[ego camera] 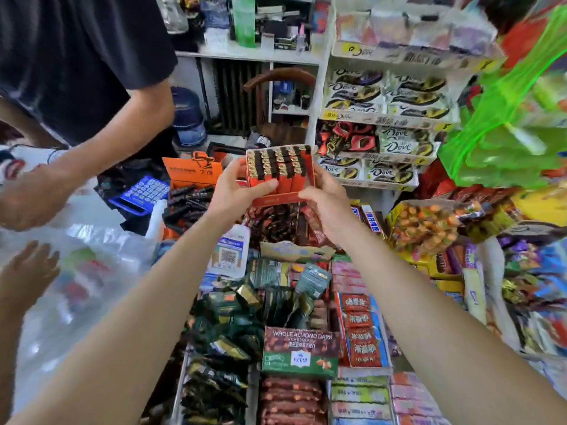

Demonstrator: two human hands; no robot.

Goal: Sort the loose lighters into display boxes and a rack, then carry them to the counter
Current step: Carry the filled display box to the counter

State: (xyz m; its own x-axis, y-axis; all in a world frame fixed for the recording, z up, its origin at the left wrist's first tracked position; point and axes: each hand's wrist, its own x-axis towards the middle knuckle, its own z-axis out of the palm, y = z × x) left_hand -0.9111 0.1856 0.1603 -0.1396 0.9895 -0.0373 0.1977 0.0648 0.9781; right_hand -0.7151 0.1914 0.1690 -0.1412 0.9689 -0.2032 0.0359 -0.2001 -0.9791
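Note:
I hold an orange display box (277,198) filled with rows of orange lighters (279,167) with black and gold tops, out in front of me above the sweets display. My left hand (236,188) grips its left side, thumb across the front. My right hand (325,197) grips its right side and lower edge. A second orange display box (193,173) stands on the counter to the left, with a heap of dark loose lighters (187,204) in front of it.
Another person in a dark shirt (76,56) stands at the left, their hands (27,194) over a plastic bag (76,271) on the counter. A blue calculator (141,193) lies nearby. Chocolate shelves (383,118) rise at the right; sweets trays (300,348) fill the foreground. A green net bag (506,133) hangs at right.

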